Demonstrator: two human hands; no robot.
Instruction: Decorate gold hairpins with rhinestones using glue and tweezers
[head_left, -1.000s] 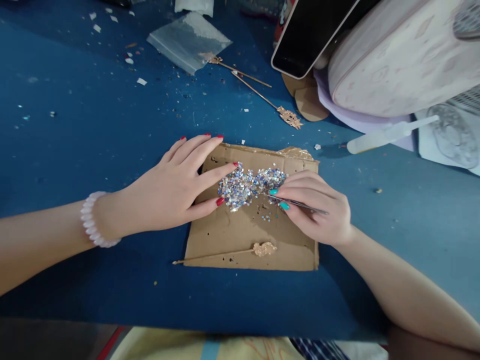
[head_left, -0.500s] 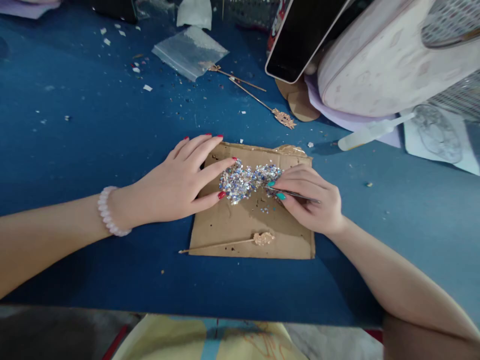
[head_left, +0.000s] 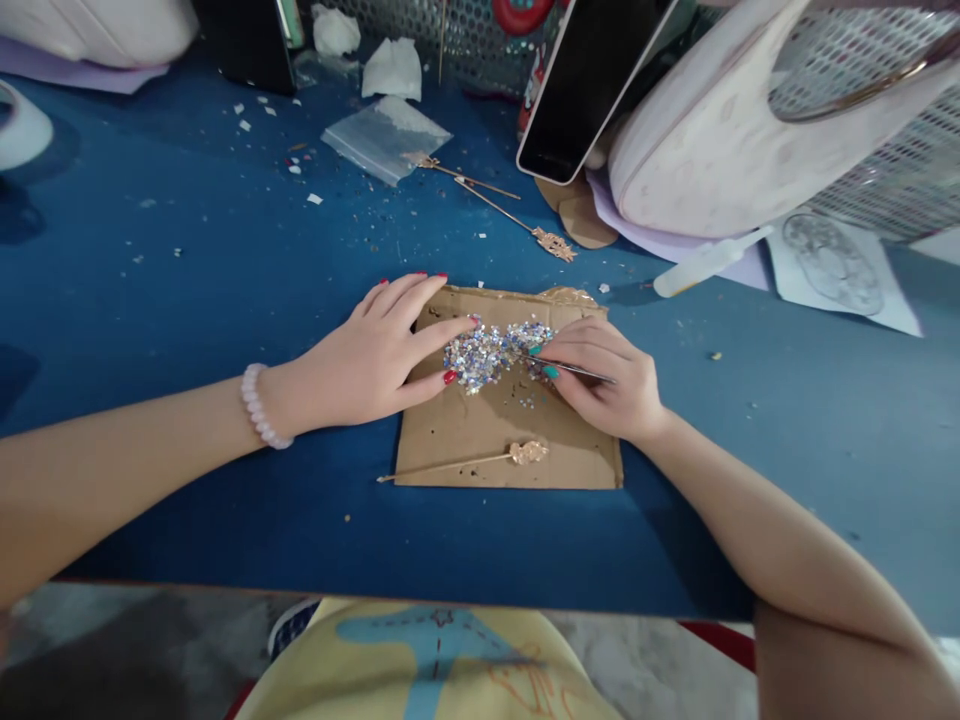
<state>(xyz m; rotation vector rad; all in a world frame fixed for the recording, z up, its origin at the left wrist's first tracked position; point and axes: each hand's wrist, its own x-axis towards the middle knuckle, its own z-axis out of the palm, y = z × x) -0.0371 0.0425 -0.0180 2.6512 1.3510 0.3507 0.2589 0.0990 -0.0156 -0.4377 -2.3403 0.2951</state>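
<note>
A heap of small glittering rhinestones (head_left: pixel 480 357) lies on a piece of brown cardboard (head_left: pixel 450 435). My left hand (head_left: pixel 382 355) rests on the cardboard's left side, fingers spread, its thumb and index fingertips at the heap's left edge. Between the thumb and fingers of my right hand (head_left: pixel 611 380) is a pair of thin metal tweezers (head_left: pixel 577 370), its tip at the right part of the stones. Whether the tip holds a stone is too small to tell. Nearer to me, a gold-coloured hairpin (head_left: pixel 529 453) with an ornate head lies across the cardboard.
Two more hairpins (head_left: pixel 555 243) lie beyond the cardboard, by a clear zip bag (head_left: pixel 386 140). A phone (head_left: pixel 589 90) leans at the back, beside a white bag (head_left: pixel 697 140). A dropper bottle (head_left: pixel 709 265) and a printed drawing (head_left: pixel 832 265) lie at right.
The camera view has shifted, showing more of the table's back. Both hands stay in nearly the same places on the cardboard, the tweezers still at the stones.
</note>
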